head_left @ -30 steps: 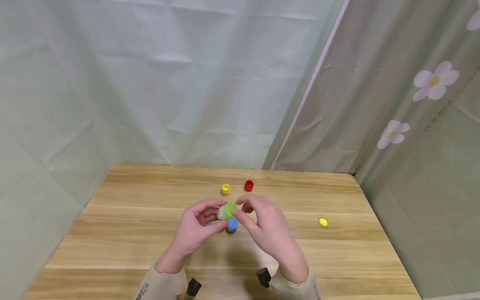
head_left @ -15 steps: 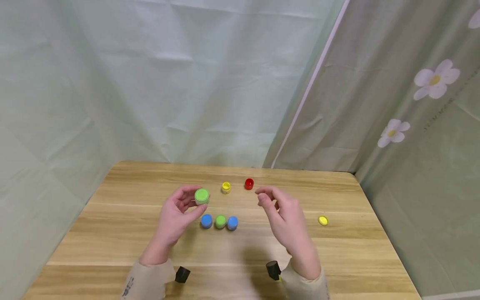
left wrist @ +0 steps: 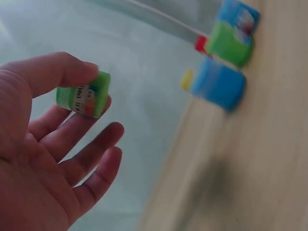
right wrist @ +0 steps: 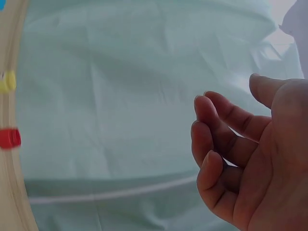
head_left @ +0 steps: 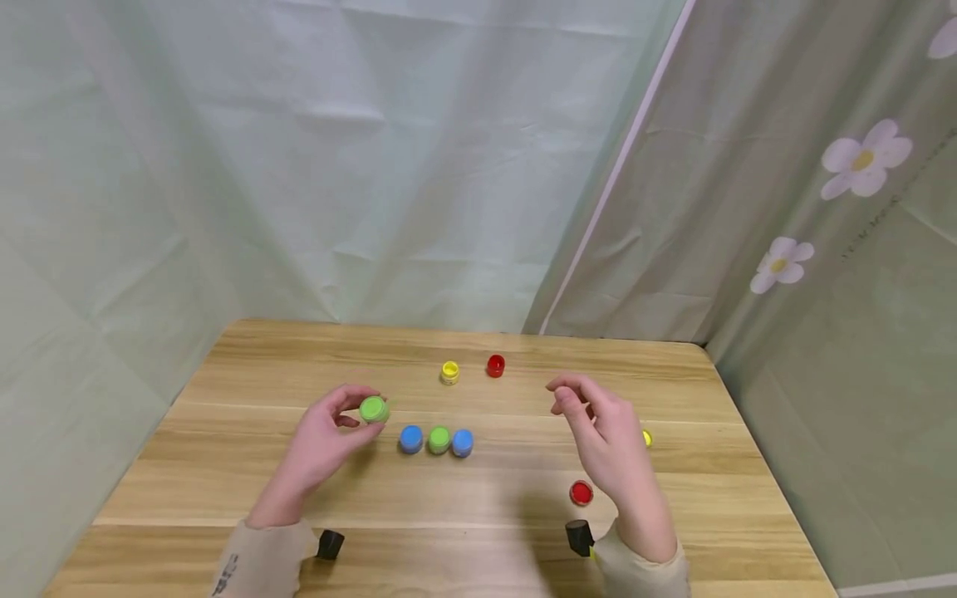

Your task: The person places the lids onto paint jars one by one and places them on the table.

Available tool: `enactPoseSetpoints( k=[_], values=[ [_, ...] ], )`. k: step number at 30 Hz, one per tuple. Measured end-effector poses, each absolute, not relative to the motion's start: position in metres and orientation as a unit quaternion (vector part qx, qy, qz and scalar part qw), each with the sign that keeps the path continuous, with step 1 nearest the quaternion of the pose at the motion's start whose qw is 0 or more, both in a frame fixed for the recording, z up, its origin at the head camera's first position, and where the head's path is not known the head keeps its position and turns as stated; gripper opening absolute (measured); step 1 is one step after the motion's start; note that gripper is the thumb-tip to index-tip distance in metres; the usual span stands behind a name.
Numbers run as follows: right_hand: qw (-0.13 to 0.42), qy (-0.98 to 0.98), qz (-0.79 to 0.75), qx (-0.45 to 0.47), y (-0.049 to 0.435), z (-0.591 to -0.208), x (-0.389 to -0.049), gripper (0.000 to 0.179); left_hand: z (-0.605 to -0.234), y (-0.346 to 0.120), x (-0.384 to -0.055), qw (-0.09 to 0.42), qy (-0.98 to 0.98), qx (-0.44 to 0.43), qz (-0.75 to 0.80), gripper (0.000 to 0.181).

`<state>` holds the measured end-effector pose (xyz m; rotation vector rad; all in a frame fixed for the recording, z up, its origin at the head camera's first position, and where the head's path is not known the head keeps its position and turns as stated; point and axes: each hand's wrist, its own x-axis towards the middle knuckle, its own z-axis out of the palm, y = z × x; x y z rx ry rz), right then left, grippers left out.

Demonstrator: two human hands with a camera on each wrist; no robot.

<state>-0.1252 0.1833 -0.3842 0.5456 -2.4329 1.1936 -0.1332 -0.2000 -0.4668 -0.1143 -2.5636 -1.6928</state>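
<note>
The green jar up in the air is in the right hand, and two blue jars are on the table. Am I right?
Not quite: the head view shows the green jar in the left hand. Two blue jars are on the table.

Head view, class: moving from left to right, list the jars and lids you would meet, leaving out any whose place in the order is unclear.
Held green jar, first blue jar, tabletop green jar, second blue jar, open red jar, red lid, yellow lid.
</note>
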Motion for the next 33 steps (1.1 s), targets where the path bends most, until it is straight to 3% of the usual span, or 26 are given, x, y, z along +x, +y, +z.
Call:
enactPoseSetpoints(
  k=[18, 33],
  values=[
    [0.2, -0.884, 0.391, 0.164, 0.23, -0.389, -0.125, 0.017, -0.507, -0.204, -0.144, -0.063, -0.883, -0.001, -0.464, 0.042],
    [0.2, -0.885, 0.386, 0.165, 0.234, -0.39, -0.127, 0.017, -0.511, -0.201, -0.145, -0.074, -0.882, 0.023, -0.464, 0.044]
  ],
)
